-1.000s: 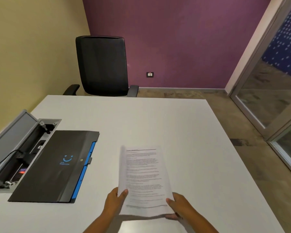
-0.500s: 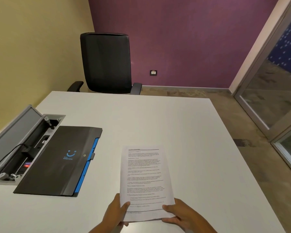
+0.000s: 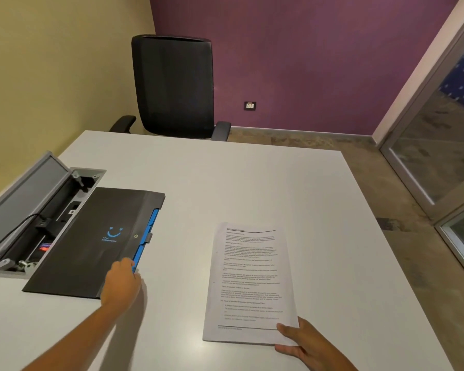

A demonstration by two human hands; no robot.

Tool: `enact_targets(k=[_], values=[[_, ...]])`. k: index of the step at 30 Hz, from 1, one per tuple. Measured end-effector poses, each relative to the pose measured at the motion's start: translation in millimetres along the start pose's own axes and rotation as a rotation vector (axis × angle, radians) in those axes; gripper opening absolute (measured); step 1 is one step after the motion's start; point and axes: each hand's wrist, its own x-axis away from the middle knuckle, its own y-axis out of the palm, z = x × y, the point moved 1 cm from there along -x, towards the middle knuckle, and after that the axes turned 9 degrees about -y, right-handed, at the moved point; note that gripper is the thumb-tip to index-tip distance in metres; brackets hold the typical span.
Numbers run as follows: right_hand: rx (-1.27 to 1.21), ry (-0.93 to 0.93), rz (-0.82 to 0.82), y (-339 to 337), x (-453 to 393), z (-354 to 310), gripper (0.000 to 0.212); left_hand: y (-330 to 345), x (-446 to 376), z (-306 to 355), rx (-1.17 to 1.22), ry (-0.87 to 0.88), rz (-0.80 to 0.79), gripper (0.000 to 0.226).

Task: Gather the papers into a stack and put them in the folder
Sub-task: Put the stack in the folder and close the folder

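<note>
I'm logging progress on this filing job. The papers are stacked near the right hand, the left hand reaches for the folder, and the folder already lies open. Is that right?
Not quite. In the head view the folder lies closed; the left hand is only at its blue edge. The stacked papers are at the right hand, as you said.

The papers [image 3: 249, 285] form one squared-up white stack of printed sheets, lying flat on the white table [image 3: 225, 188], text side up, with their long edges running away from the near table edge. The folder [image 3: 97, 242] lies flat and closed on the same table, well to the left of the papers — a dark grey, nearly black cover with a small blue smile mark, a snap button and blue tabbed edges showing along its right side.
</note>
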Motion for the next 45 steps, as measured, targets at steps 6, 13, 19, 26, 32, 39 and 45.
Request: enact_targets(k=[6,13,19,26,32,39,45], values=[[0.024,0.017,-0.011,-1.6,-2.8,-1.1,0.078,6.0,-11.4,-10.5,-0.375,0.01,-0.002,0.047],[0.027,0.007,-0.025,-2.6,-2.6,0.2,0.076,13.5,-18.3,-15.0,-0.488,-0.06,0.017,0.061],[0.036,0.01,-0.024,-2.1,-2.7,0.3,0.078,1.3,-27.1,-8.0,-0.578,-0.003,0.064,0.069],[0.049,-0.007,-0.013,0.3,-1.8,0.0,0.075,5.7,-23.1,-12.3,-0.553,-0.026,0.002,0.064],[0.059,-0.015,-0.002,1.1,-0.9,0.5,0.082,4.6,-21.5,-17.0,-0.428,-0.125,-0.023,0.077],[0.062,-0.025,-0.005,0.8,0.2,0.9,0.083,-4.7,-23.4,-12.9,-0.308,-0.134,-0.076,0.071],[0.061,-0.043,-0.004,0.4,1.8,1.3,0.077,-9.3,-18.5,-16.9,-0.4,-0.182,-0.102,0.078]])
